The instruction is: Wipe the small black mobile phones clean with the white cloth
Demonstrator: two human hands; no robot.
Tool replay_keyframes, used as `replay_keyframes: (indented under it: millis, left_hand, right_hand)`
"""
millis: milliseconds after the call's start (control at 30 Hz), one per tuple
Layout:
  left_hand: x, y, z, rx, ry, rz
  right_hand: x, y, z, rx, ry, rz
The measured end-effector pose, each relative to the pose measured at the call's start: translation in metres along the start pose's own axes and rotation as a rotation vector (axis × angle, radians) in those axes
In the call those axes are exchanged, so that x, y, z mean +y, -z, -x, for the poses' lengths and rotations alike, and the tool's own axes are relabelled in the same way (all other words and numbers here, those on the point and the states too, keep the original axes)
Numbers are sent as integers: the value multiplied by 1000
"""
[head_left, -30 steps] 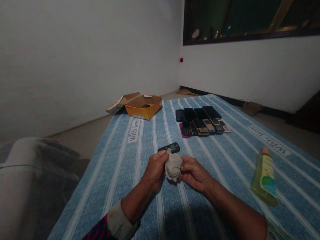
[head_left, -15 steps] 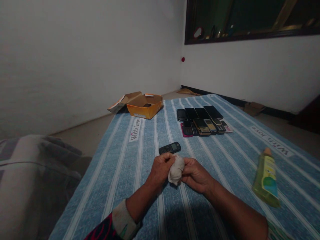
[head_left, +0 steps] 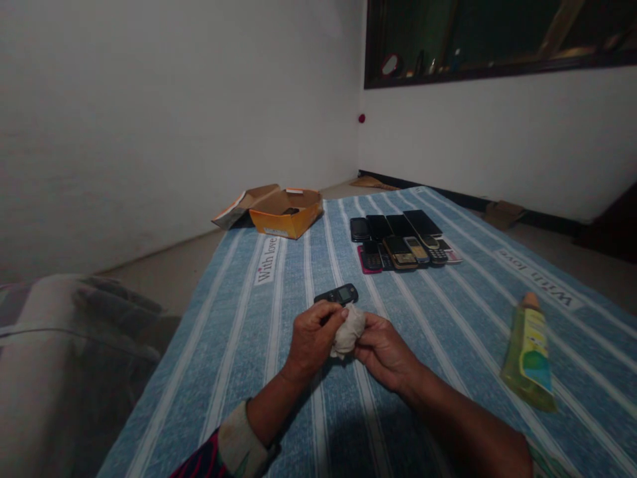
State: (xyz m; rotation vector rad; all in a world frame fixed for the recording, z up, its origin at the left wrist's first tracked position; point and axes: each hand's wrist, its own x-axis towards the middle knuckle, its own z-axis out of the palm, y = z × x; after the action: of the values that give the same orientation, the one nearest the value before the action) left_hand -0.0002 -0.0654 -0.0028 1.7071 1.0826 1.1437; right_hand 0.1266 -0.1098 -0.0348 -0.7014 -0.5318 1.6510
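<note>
A crumpled off-white cloth (head_left: 349, 330) is bunched between my two hands over the striped table cover. My left hand (head_left: 313, 335) pinches it from the left, thumb and fingers closed. From the other side my right hand (head_left: 385, 348) grips it, fingers curled behind the bundle. Whether anything is wrapped inside the cloth cannot be seen. Just beyond my hands lies a dark keypad phone (head_left: 338, 293), screen up, its lower edge partly covered by my left hand and the cloth.
Several phones (head_left: 398, 252) lie in two rows farther back. An open orange box (head_left: 279, 222) stands at the far left edge, a dark item inside. To the right lies a bottle of yellow-green liquid (head_left: 530, 358). Blue striped cloth (head_left: 239, 332) covers the surface.
My hands and the cloth have shifted slightly left, and the cloth has been turned so that its hanging end is shorter. My left thumb now lies across it.
</note>
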Motion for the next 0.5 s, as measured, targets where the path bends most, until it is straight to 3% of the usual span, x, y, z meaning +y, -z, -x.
replay_keyframes:
  millis: [100, 233, 367, 500]
  left_hand:
    - [0, 1, 1, -74, -34, 39]
    - [-4, -3, 5, -161, 49, 159]
    - [-9, -9, 9, -189, 125, 244]
    - [-7, -11, 11, -171, 112, 213]
  right_hand:
    - [-4, 1, -1, 23, 21, 2]
    - [-8, 5, -6, 53, 66, -31]
    - [-7, 6, -9, 57, 116, -48]
    - [-7, 1, -7, 85, 111, -18]
